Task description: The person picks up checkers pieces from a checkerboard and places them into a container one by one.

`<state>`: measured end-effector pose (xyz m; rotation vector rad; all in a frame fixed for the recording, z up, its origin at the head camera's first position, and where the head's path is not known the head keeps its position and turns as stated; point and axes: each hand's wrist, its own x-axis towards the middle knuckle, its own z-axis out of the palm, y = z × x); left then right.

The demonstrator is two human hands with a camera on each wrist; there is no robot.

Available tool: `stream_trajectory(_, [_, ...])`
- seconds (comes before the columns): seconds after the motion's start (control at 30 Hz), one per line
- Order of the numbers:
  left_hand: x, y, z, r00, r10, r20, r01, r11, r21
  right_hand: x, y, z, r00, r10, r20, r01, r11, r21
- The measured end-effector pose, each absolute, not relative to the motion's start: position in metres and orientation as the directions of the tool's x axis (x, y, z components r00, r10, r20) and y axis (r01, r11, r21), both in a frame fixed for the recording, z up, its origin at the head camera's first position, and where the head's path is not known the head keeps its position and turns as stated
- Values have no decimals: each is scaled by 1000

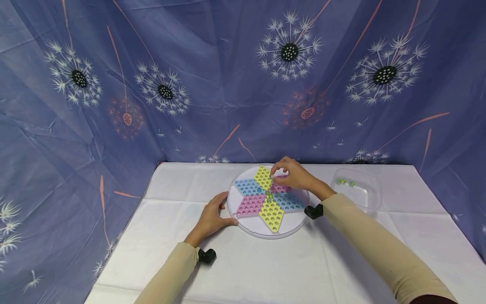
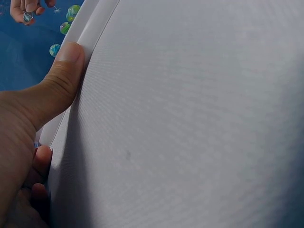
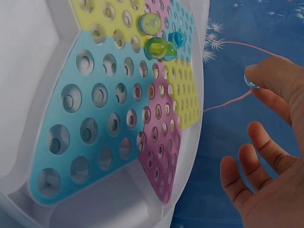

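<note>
A round white Chinese checkers board point(image 1: 252, 226) with a star of yellow, blue and pink hole fields lies on the table. My left hand point(image 1: 210, 217) holds its left rim, thumb point(image 2: 66, 66) against the edge and fingers bent beside it. Over the far part of the star, my right hand point(image 1: 294, 174) pinches a clear bluish marble point(image 3: 249, 81) between thumb and index finger; its other fingers are loosely bent. Green marbles point(image 3: 156, 48) sit in holes around the star's middle. A blue marble point(image 1: 259, 190) stands just left of them.
A clear plastic tray point(image 1: 370, 196) with several green marbles point(image 1: 352, 184) stands to the right of the board, beyond the right forearm. White cloth point(image 1: 265, 270) covers the table. A blue dandelion-print curtain point(image 1: 212, 84) hangs along the back and left.
</note>
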<state>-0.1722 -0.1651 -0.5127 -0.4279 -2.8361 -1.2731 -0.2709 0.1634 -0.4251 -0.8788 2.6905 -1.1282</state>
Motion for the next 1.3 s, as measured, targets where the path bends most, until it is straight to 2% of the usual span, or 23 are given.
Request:
stream_trajectory(0.77, [-174,-166,-514,-962,247,116,251,631,734,-270,175,-429,-846,-515,139,-459,569,-682])
stream_trajectory(1.07, [-173,-165,-515,-963,245,115,249,636,730,-263,200,-425,-867,-481,132,-426,578,-696])
stream_trajectory(1.3, [-173,-165,-516,-967,234,104,234,643,729,-257,234,-422,-907,-405,111,-359,610,-706])
